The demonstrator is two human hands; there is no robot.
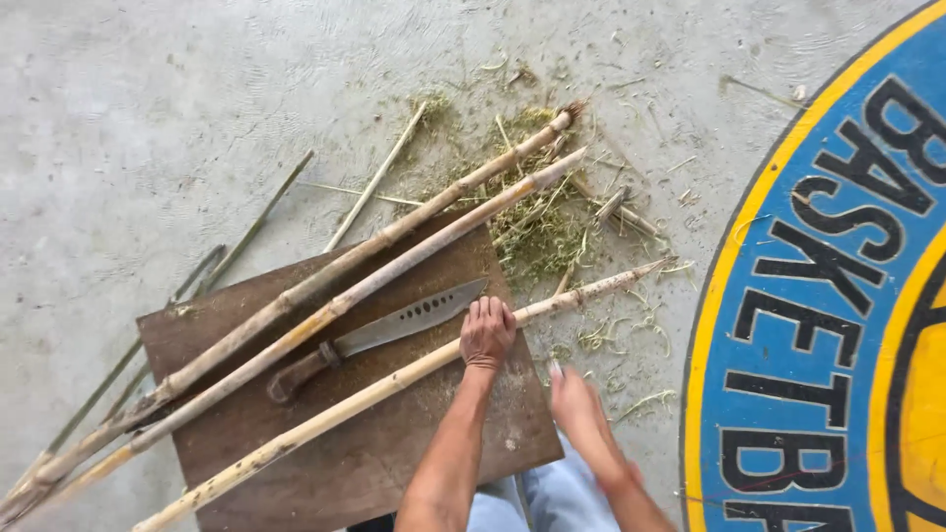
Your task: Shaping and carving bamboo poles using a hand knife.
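Left hand [487, 333] clamps the nearest bamboo cane [394, 382] beside the machete [379, 335] blade, risking a cut if it slips; right hand [579, 409] hangs open, empty

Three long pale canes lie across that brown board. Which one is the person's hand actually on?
The cane nearest the person, alone on the near side of the big knife. The left hand rests on it; the other two canes lie untouched beyond the knife.

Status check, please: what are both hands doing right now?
Left hand on nearest pale bamboo cane. Right hand free, blurred. Long steel knife beside cane.
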